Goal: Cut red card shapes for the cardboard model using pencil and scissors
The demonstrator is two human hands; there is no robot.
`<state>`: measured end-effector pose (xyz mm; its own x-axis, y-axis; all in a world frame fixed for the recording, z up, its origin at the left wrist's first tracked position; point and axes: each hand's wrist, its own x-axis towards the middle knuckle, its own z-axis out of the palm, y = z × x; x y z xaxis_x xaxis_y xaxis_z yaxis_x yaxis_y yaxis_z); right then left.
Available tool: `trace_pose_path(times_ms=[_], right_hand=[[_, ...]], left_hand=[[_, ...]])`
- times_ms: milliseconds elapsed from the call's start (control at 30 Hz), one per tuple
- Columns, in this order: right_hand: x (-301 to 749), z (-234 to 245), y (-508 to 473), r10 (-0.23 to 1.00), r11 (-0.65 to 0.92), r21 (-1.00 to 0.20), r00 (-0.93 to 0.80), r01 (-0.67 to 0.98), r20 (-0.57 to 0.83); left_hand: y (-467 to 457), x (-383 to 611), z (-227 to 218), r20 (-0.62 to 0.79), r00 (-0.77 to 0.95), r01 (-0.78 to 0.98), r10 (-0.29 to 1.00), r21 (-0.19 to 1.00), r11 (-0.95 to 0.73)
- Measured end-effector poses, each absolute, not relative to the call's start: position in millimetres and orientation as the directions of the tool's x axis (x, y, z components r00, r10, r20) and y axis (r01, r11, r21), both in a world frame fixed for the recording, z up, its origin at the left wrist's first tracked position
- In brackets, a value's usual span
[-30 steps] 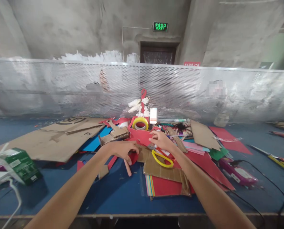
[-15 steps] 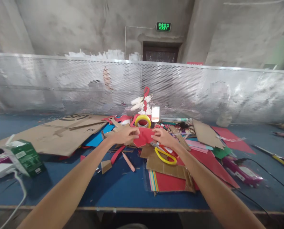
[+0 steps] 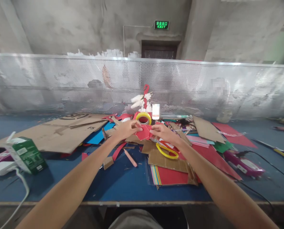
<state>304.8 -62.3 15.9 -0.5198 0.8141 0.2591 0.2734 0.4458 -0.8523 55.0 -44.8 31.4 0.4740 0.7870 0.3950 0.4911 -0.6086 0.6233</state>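
Observation:
A small piece of red paper [image 3: 144,133] is held up over the middle of the table, pinched at both sides. My left hand [image 3: 129,128] is closed on its left edge, thumb and fingers together. The right edge is gripped by my right hand [image 3: 161,131] in the same way. Pale lines, perhaps creases or edges, cross the paper. Just behind it stands a roll of yellow tape [image 3: 143,115]. A red stem with white flowers [image 3: 142,102] rises behind the tape. Near my right wrist lie yellow scissor-like handles [image 3: 167,155].
Flat cardboard [image 3: 53,133] covers the left side. A green box [image 3: 28,156] stands at front left. Paper sheets in a clear sleeve [image 3: 172,175] lie front right, with a purple box [image 3: 244,163] beyond. A perforated metal screen [image 3: 84,95] closes the back.
The red paper now looks narrower, with pale lines on its face, and my hands are closer together. My view has shifted slightly.

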Motion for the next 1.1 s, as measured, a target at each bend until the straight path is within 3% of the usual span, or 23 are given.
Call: trace_pose_path(times_ms=[333, 567, 867, 1100], right_hand=[[302, 11, -62, 0.803, 0.468, -0.848, -0.519, 0.248, 0.291], [297, 2, -53, 0.895, 0.364, -0.902, -0.356, 0.235, 0.268], [300, 6, -53, 0.917, 0.334, -0.933, -0.275, 0.130, 0.290], [297, 6, -55, 0.913, 0.334, -0.931, -0.295, 0.147, 0.281]], left_hand=[[-46, 62, 28, 0.424, 0.447, 0.524, 0.788, 0.590, -0.615], [-46, 66, 27, 0.505, 0.461, 0.496, 0.730, 0.535, -0.684], [-41, 69, 18, 0.444, 0.393, 0.356, 0.805, 0.734, -0.579], [-38, 71, 14, 0.571, 0.380, 0.345, 0.728, 0.642, -0.684]])
